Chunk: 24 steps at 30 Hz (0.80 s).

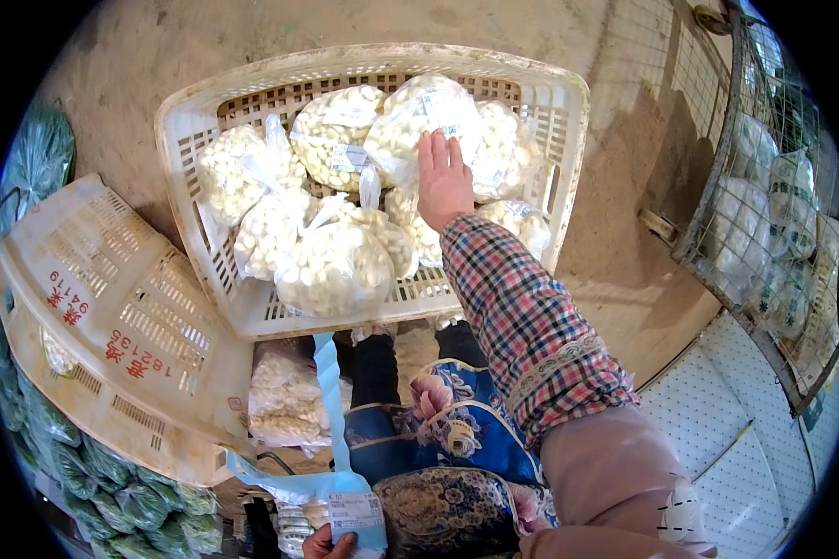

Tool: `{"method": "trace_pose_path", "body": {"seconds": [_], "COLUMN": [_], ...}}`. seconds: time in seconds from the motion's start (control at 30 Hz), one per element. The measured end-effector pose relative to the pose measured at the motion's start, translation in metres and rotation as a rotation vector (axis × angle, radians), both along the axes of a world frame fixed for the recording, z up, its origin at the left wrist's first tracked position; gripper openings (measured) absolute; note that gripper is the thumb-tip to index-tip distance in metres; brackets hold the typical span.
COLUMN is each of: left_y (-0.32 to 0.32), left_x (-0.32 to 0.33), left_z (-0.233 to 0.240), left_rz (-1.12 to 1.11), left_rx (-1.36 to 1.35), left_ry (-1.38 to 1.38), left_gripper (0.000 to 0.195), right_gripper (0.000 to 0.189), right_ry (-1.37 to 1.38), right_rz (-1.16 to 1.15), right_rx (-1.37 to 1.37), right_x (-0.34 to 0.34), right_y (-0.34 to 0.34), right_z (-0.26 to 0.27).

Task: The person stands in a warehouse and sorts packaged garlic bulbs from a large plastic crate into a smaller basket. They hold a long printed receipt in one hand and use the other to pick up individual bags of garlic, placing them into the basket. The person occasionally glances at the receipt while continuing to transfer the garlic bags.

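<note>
My right hand (445, 175), in a checked sleeve cover, lies flat with fingers extended on a clear plastic bag (398, 133) of small pale pieces, perhaps peeled garlic cloves. A printed label (442, 112) is on that bag just beyond my fingertips. Around it, several similar knotted bags (335, 269) fill a white plastic crate (203, 293). At the bottom edge my left hand (330, 543), partly cut off by the frame, pinches a printed label (356, 513) on a light blue backing strip (330, 398). The strip trails up toward the crate's near edge.
An upturned or tilted crate (133, 300) with red markings stands at left, above bagged green vegetables (119, 496). Under the crate's near side lies another bag of pale pieces (293, 398). At right stands a wire-mesh cage (762, 230) with bags, by white dotted panels (734, 419).
</note>
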<state>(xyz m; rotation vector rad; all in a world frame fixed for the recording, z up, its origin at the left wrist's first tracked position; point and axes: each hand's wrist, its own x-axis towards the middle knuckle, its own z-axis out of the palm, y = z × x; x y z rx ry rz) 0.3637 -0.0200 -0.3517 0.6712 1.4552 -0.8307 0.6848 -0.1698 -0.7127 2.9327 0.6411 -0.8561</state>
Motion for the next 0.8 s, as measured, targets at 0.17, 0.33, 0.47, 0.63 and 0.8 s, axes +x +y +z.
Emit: {"method": "trace_pose_path", "body": {"seconds": [0.17,0.33,0.47,0.63,0.8], "left_y": [-0.002,-0.001,0.002,-0.005,-0.001], "left_x": [0.005,0.022,0.022,0.005,0.019], "left_z": [0.002,0.004,0.003,-0.001,-0.001], "left_rz": [-0.046,-0.128,-0.24,-0.218,-0.208], "left_rx": [0.015,0.03,0.046,0.188,0.11], "left_ry": [-0.013,0.008,0.015,-0.025,0.015], "left_gripper": [0.014,0.005,0.007,0.01,0.01], "right_gripper": [0.064,0.049,0.056,0.091,0.064], "right_ry": [-0.019,0.094,0.166,0.484,0.469], "right_rz": [-0.006,-0.134,-0.707,-0.49,-0.55], "right_rx": [0.048,0.316,0.385,0.091,0.179], "right_x": [0.0,0.015,0.006,-0.037,-0.04], "right_y": [-0.006,-0.02,-0.076,-0.073,-0.076], "right_z": [-0.001,-0.001,-0.009,-0.033,-0.013]}}
